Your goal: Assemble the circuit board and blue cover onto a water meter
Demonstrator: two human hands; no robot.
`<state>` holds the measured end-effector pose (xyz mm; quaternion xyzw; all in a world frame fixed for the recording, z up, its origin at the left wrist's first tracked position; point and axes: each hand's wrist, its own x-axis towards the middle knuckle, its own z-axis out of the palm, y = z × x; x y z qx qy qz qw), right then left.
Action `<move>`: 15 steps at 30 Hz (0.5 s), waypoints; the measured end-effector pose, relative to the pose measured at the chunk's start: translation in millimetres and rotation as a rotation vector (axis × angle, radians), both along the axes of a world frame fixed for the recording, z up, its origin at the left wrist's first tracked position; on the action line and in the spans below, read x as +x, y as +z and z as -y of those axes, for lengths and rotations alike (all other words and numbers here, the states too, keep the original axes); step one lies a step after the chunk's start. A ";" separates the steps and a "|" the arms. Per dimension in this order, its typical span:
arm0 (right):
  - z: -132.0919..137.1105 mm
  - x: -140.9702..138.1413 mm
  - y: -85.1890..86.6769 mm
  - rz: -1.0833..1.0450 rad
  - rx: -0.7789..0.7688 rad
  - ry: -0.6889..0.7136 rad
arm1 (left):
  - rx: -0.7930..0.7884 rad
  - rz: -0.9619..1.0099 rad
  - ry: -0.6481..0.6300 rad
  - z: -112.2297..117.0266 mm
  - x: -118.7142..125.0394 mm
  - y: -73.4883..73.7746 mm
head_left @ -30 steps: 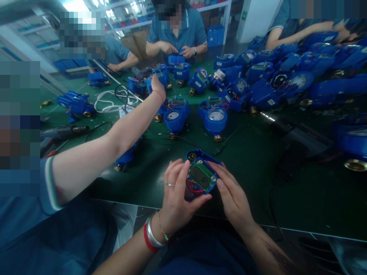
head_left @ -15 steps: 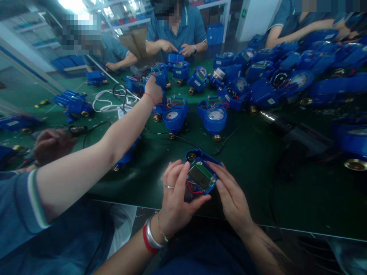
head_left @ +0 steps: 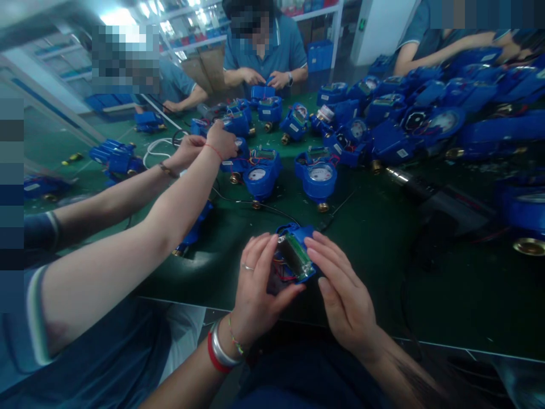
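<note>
My left hand (head_left: 258,287) and my right hand (head_left: 340,295) both grip a small blue meter module (head_left: 297,255) near the front edge of the green table (head_left: 383,255). The module is tilted, its green display board turned on edge, with red wires showing underneath. My left thumb presses its lower edge and my left fingers wrap its left side. The fingers of my right hand rest along its right side.
A co-worker's two arms (head_left: 170,193) reach in from the left to blue water meters (head_left: 259,170) mid-table. Another meter (head_left: 317,173) sits beside them. Many blue meters (head_left: 404,113) pile at the right. Other people work at the far side. A black cable (head_left: 264,205) crosses the table.
I have tilted the module up so that its display faces sideways. The co-worker's second hand has come in beside the first at the meters.
</note>
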<state>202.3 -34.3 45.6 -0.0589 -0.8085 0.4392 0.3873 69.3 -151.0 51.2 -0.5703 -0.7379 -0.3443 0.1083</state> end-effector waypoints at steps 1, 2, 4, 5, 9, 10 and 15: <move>-0.5 -0.5 2.4 -0.002 -0.003 0.008 | -0.001 0.004 0.010 0.7 -1.0 0.9; -0.7 -0.9 4.0 -0.001 -0.007 0.007 | -0.002 0.006 0.021 1.5 -1.4 1.6; -0.3 -1.1 5.1 -0.003 -0.015 -0.001 | -0.004 0.005 0.035 3.1 -0.9 2.1; 0.2 -1.0 4.8 -0.007 -0.014 -0.004 | -0.006 0.005 0.035 3.8 -0.1 2.1; 3.1 0.9 2.6 -0.020 -0.018 -0.018 | 0.007 -0.006 0.022 4.8 3.6 2.1; 3.8 1.5 2.6 -0.022 -0.024 -0.023 | 0.013 -0.008 0.016 4.6 4.2 2.3; 6.7 3.8 6.3 -0.043 -0.016 -0.062 | 0.006 -0.007 -0.012 2.8 4.7 1.8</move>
